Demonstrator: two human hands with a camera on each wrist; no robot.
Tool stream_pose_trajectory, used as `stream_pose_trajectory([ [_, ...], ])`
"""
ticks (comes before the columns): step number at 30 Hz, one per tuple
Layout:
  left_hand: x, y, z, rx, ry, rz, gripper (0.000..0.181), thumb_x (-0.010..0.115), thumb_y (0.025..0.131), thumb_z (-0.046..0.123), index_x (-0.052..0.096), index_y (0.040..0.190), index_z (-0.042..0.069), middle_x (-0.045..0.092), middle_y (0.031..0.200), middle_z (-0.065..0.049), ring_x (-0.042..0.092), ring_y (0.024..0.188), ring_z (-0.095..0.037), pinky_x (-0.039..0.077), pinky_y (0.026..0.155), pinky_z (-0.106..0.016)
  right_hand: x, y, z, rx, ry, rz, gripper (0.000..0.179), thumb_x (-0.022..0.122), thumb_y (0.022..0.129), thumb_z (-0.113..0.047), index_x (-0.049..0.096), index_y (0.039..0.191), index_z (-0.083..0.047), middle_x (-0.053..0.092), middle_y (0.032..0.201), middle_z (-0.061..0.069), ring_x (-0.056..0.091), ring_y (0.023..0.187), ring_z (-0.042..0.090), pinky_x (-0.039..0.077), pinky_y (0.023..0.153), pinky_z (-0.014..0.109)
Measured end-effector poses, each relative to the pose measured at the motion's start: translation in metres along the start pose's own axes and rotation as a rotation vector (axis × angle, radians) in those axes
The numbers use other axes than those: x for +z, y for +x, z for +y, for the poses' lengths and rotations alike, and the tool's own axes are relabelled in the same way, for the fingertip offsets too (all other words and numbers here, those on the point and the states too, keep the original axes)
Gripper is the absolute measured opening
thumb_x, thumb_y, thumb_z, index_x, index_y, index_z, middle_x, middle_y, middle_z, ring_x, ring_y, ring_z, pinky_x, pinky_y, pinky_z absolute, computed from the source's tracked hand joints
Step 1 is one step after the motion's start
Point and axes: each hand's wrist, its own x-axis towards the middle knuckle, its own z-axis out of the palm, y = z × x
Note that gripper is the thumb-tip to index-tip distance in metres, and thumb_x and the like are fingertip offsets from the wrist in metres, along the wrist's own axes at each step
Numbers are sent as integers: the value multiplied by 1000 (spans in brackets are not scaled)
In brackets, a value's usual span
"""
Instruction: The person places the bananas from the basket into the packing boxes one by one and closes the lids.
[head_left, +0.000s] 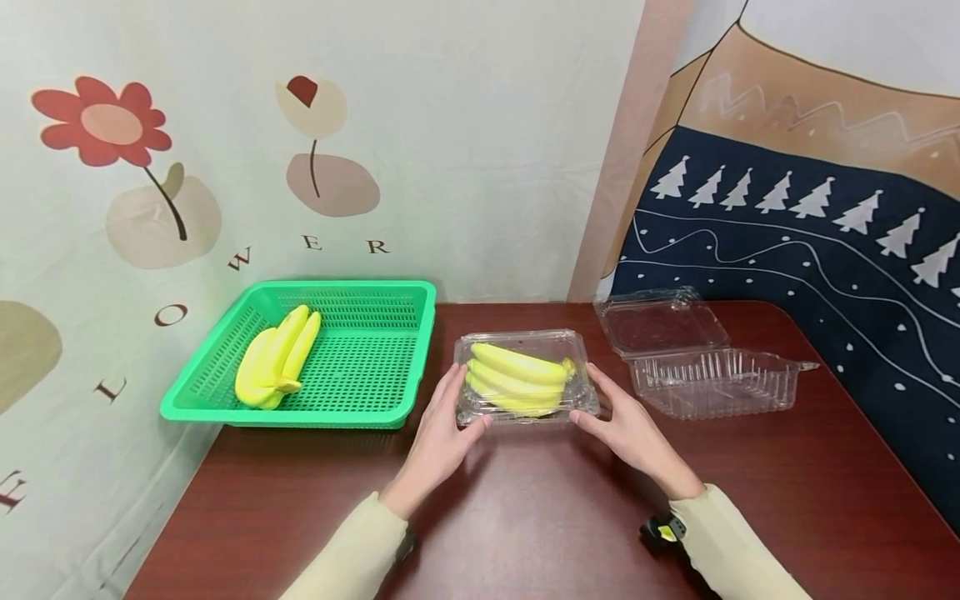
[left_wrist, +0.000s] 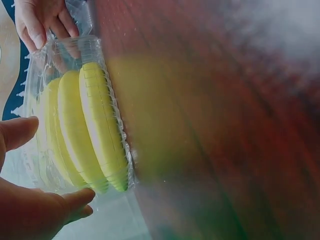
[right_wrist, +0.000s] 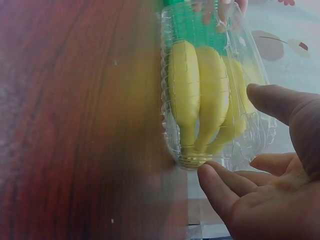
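Note:
A clear plastic clamshell box [head_left: 525,337] sits on the table in front of me with its lid down. Inside lies a bunch of yellow bananas [left_wrist: 92,115], seen through the plastic. My left hand [head_left: 437,446] is at the box's left end, its thumb at the near corner and fingertips along the side. At the opposite end, my right hand [head_left: 633,433] has its thumb by the near right corner and its fingers along that side. In both wrist views the fingers are fairly straight and spread, with fingertips right at the plastic.
To the left, a green basket [head_left: 360,417] holds another bunch of bananas [head_left: 276,354]. An open, clear clamshell box [head_left: 712,383] stands at the right, its lid [head_left: 660,323] folded back toward the printed cloth. Dark red-brown wood forms the table [head_left: 517,517].

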Motion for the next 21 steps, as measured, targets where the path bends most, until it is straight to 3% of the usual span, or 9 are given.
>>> stream_pose_trajectory([
  [12, 0, 16, -4, 5, 12, 22, 81, 77, 90, 16, 36, 158, -1, 30, 166, -20, 35, 149, -39, 33, 118, -57, 2, 15, -1, 35, 20, 10, 83, 75, 96, -21, 29, 162, -2, 32, 164, 23, 50, 138, 45, 43, 110, 55],
  [21, 0, 20, -6, 7, 22, 24, 82, 75, 90, 18, 35, 158, -3, 29, 166, -21, 32, 151, -38, 32, 118, -58, 3, 18, 1, 41, 20, 4, 85, 75, 96, -23, 26, 163, -4, 30, 166, 22, 47, 139, 46, 42, 110, 56],
])
